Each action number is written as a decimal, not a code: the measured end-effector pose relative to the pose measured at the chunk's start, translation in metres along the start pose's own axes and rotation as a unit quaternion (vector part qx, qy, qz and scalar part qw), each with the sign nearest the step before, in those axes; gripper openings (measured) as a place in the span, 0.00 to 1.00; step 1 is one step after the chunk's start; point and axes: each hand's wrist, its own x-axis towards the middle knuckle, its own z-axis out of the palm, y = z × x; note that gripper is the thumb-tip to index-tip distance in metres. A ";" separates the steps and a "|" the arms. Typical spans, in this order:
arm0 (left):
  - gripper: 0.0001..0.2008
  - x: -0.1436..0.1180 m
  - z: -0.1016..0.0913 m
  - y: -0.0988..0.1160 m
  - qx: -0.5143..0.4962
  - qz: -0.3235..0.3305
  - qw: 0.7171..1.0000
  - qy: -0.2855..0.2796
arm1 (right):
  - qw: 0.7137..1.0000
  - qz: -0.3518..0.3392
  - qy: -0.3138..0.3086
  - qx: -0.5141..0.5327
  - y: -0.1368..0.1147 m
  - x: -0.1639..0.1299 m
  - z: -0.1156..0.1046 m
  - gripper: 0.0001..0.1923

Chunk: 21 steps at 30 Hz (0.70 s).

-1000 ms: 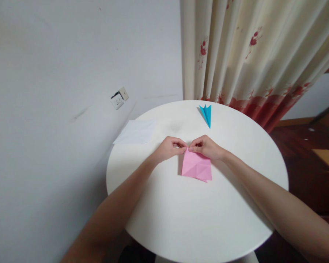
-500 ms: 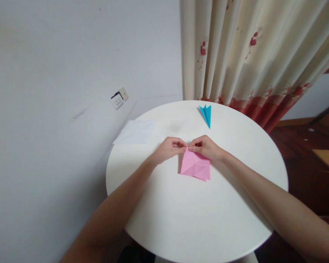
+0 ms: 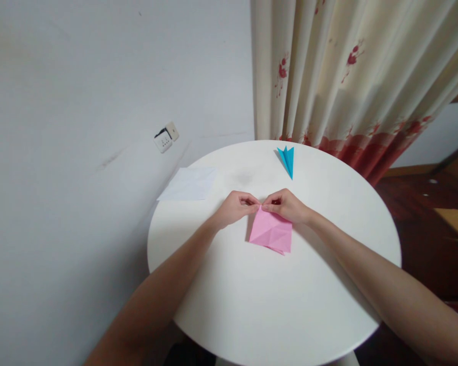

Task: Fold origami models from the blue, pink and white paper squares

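A pink sheet of folded paper (image 3: 272, 231) hangs from my fingertips over the round white table (image 3: 275, 300), with creases across it and its layers slightly apart at the lower edge. My left hand (image 3: 237, 207) pinches its top left corner between thumb and fingers. Close beside it, my right hand (image 3: 284, 204) pinches the top edge, the two sets of fingertips nearly touching. Parts of the paper's upper edge are hidden behind the right hand's fingers.
A blue folded paper plane (image 3: 288, 161) lies near the table's far edge. White paper (image 3: 189, 183) rests at the left, by the wall with a power socket (image 3: 163, 141). A cream and red curtain (image 3: 328, 76) hangs behind the table.
The pink paper's lower edge has swung slightly left and toward me. Both hands keep their pinch in nearly the same place.
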 end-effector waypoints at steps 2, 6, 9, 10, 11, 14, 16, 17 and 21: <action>0.11 0.000 0.002 0.001 -0.022 -0.014 1.000 0.003 | 1.000 0.001 0.005 0.003 0.000 0.000 0.000 0.17; 0.15 0.002 0.006 0.005 -0.095 -0.054 0.994 0.013 | 0.999 0.009 0.031 0.006 0.001 0.001 -0.001 0.15; 0.16 0.003 0.010 0.007 -0.118 -0.059 0.991 0.026 | 0.998 0.016 0.053 0.001 0.001 0.003 0.000 0.14; 0.16 0.003 0.011 0.008 -0.112 -0.053 0.992 0.033 | 0.998 0.017 0.057 -0.002 0.001 0.003 0.000 0.14; 0.15 0.003 0.011 0.008 -0.098 -0.044 0.993 0.041 | 0.998 0.016 0.059 -0.004 0.000 0.003 0.001 0.14; 0.13 0.003 0.012 0.007 -0.032 -0.012 0.997 0.068 | 0.998 0.011 0.059 -0.002 0.001 0.004 0.003 0.15; 0.12 0.003 0.012 0.006 -0.002 0.007 0.997 0.080 | 0.998 0.006 0.057 0.003 0.001 0.004 0.004 0.15; 0.11 0.003 0.012 0.004 0.004 0.012 0.996 0.084 | 0.998 0.004 0.056 0.006 0.001 0.004 0.004 0.16; 0.09 0.004 0.015 0.000 -0.033 0.002 0.995 0.094 | 0.998 0.005 0.054 0.012 0.001 0.004 0.005 0.16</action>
